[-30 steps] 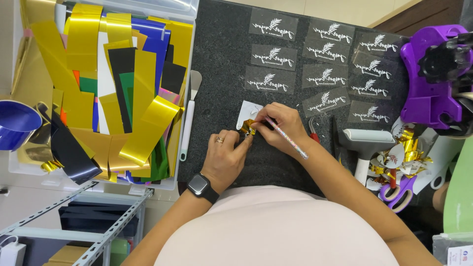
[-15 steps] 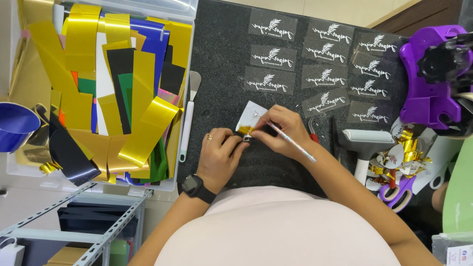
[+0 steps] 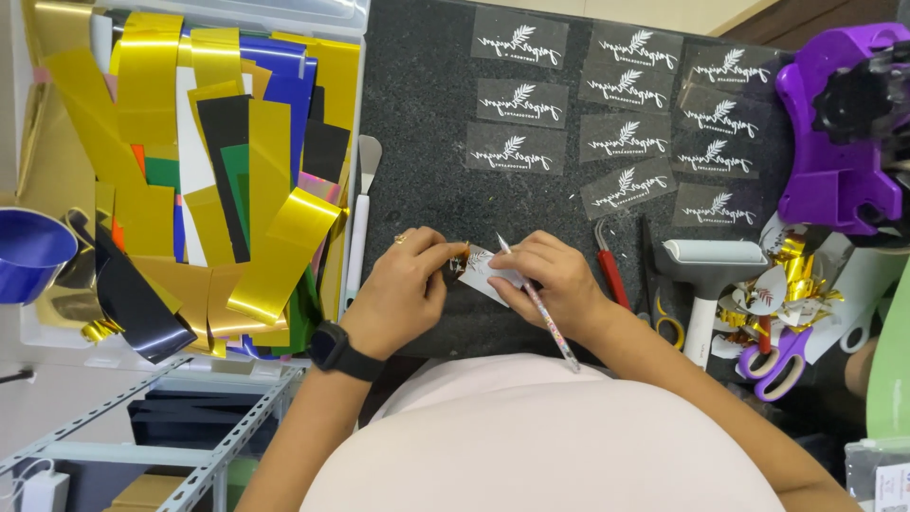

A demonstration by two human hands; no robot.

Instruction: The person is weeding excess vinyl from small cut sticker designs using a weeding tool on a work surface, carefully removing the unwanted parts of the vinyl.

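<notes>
White decal (image 3: 485, 269) half-hidden | left hand (image 3: 403, 294) pinches it | right hand (image 3: 553, 284) grips pen (image 3: 536, 303)

The small sheet (image 3: 485, 270) lies on the mat (image 3: 417, 123) between both hands. Left of the grip rests a spatula (image 3: 360, 213), then a tray of foil strips (image 3: 190, 171). Right lie tweezers (image 3: 611, 275), a roller (image 3: 706, 275) and scissors (image 3: 777, 356); beyond it, rows of printed labels (image 3: 607, 104).

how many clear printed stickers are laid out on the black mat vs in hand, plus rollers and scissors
clear stickers laid out: 9
sticker in hand: 1
white roller: 1
purple scissors: 1
yellow scissors: 1
total: 13
</notes>
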